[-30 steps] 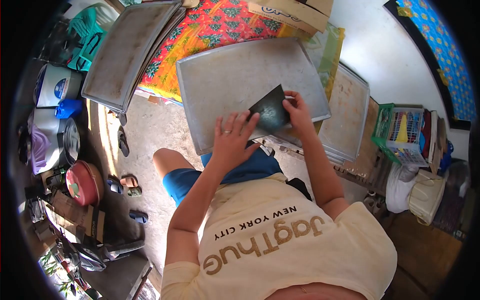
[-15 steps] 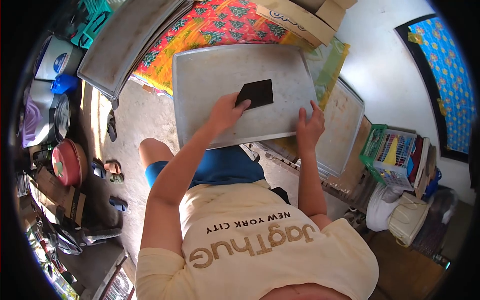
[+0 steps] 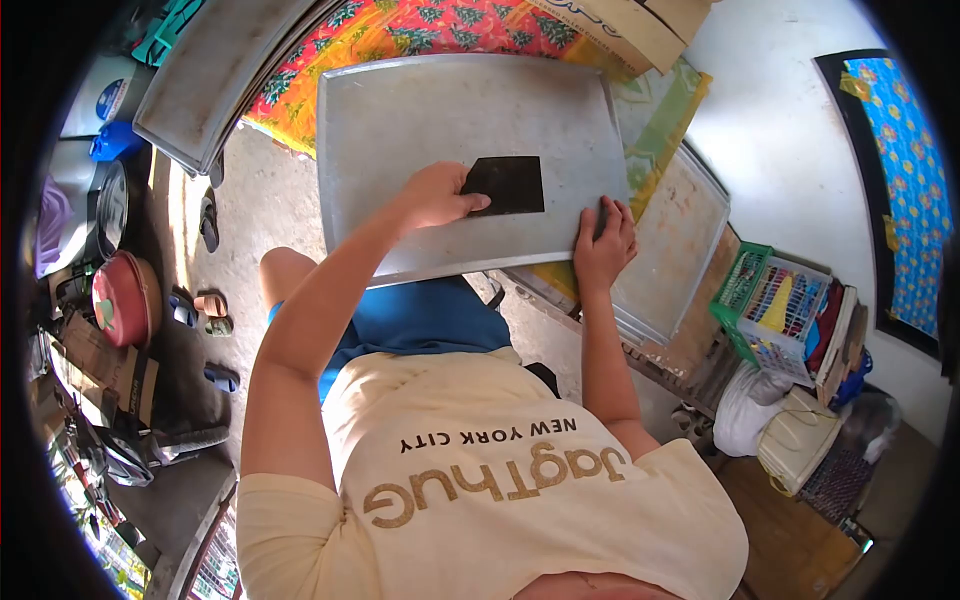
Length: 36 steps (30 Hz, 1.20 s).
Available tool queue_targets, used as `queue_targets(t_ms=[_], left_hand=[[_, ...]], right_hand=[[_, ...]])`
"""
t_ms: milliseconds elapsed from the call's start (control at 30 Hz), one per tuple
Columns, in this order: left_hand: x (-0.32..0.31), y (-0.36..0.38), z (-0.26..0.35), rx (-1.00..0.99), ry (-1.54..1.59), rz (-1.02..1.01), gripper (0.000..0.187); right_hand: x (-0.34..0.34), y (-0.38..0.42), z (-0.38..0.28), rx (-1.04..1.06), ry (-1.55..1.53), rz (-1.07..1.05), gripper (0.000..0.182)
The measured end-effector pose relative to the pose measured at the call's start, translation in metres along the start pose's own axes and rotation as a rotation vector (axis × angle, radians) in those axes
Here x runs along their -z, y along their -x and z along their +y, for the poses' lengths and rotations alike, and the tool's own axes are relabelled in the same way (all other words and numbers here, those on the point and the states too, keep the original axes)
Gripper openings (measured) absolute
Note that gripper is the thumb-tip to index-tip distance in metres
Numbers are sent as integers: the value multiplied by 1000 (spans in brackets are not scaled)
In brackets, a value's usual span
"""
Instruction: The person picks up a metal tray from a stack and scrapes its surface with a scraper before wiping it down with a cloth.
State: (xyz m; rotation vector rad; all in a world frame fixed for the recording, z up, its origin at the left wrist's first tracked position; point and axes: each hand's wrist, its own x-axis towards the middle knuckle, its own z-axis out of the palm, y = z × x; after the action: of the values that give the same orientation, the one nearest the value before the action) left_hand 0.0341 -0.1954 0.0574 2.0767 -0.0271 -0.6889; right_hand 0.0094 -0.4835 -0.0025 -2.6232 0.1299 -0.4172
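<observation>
A flat black scraper [image 3: 512,185], rectangular with one slanted corner, lies over the face of a large grey metal baking tray [image 3: 390,110]. My left hand [image 3: 442,195] pinches the scraper at its left end, thumb on top and the other fingers partly hidden. At the tray's lower right corner, my right hand [image 3: 604,245] holds the rim, thumb and fingers bent over the edge. The tray is tilted in front of my lap, and its face looks mostly bare with dull marks.
More trays [image 3: 670,250] are stacked at right on a wooden bench, and others [image 3: 225,85] at upper left. Behind is a table with a red patterned cover [image 3: 410,40] and a cardboard box [image 3: 620,30]. Plastic baskets [image 3: 780,300] stand at right; slippers [image 3: 210,302] lie on the floor.
My left hand has drawn the scraper slightly left and flattened its angle. My right hand has closed over the tray's corner, from more spread fingers. The whole view has shifted a little.
</observation>
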Motion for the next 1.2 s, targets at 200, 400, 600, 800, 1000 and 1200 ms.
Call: queue_targets(t_ms=[200, 400, 600, 800, 1000, 1200], left_hand=[[-1, 2, 9, -15, -127, 5, 23], [0, 2, 12, -40, -170, -27, 23], [-7, -1, 6, -74, -198, 27, 25], [-10, 1, 7, -73, -195, 48, 26], [-12, 2, 8, -70, -209, 68, 25], [-16, 0, 6, -78, -165, 138, 24]], right_hand=[[-1, 0, 0, 6, 4, 6, 39], [-2, -1, 1, -5, 9, 2, 40], [-1, -1, 0, -8, 4, -4, 40], [-2, -1, 1, -10, 15, -6, 40], [-3, -1, 2, -9, 23, -6, 40], [-1, -1, -1, -15, 13, -15, 41]])
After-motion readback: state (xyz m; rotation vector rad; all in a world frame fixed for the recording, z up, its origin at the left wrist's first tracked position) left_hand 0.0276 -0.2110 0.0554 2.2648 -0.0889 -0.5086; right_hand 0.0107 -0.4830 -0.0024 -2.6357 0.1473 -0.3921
